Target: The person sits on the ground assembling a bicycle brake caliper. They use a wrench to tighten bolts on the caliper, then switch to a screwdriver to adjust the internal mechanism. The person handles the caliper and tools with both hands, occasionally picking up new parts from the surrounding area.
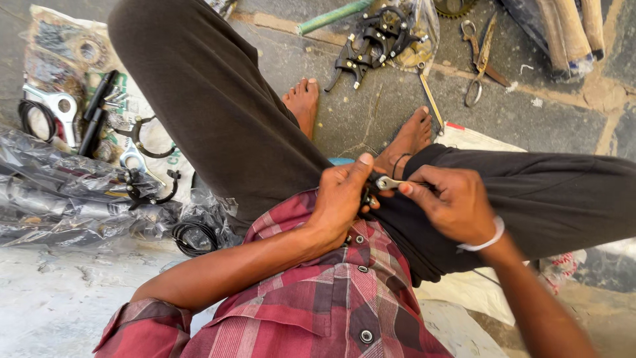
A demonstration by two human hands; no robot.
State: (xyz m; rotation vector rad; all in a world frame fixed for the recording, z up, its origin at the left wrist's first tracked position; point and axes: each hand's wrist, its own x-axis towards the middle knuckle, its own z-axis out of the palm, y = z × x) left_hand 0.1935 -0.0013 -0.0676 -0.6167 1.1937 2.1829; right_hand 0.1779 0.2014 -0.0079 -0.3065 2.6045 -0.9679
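Sitting over dark trousers (218, 113) that fill the upper left, I judge I'm mid-tightening. My left hand (341, 199) is clenched around a small black brake part (366, 195) at centre frame; my right hand (454, 202) pinches a silver spanner (389, 183) onto it. Next calls for a steady turn.

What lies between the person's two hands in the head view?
A small silver spanner bridges them: the right hand holds its handle, and its head meets the black part gripped by the left hand.
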